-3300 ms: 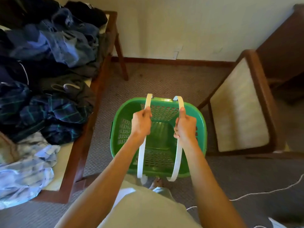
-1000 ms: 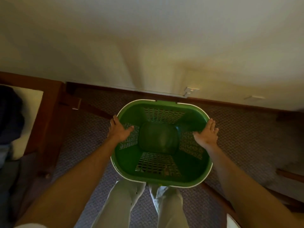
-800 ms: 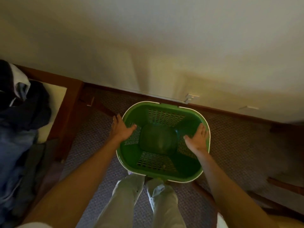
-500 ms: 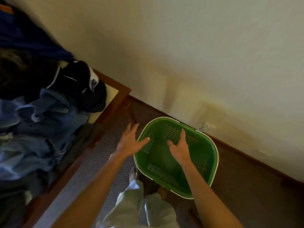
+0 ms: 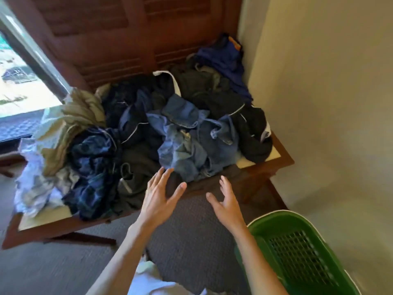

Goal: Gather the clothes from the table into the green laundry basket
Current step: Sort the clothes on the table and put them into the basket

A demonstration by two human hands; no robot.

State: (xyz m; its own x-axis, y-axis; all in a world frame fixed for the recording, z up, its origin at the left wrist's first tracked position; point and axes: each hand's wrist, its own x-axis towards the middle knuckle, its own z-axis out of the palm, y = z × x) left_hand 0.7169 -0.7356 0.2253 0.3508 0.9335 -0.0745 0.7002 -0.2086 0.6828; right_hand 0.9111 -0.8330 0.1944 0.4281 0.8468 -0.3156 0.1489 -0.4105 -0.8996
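A heap of clothes covers the wooden table (image 5: 276,161): blue denim (image 5: 191,141) in the middle, a dark plaid shirt (image 5: 93,167) at the left, black garments (image 5: 251,128) at the right, pale striped and beige cloth (image 5: 53,145) at the far left. The green laundry basket (image 5: 297,252) stands empty on the carpet at the lower right. My left hand (image 5: 159,199) is spread open just short of the denim, over the table's near edge. My right hand (image 5: 226,201) is open beside it, holding nothing.
A cream wall (image 5: 329,103) rises to the right of the table. Dark wooden shutters (image 5: 127,39) stand behind it, with a bright window (image 5: 19,81) at the left. Grey carpet (image 5: 191,241) lies between me and the table.
Both hands have left the basket and moved up toward the clothes heap. My view has swung left from the basket to the table; the basket now sits at the lower right.
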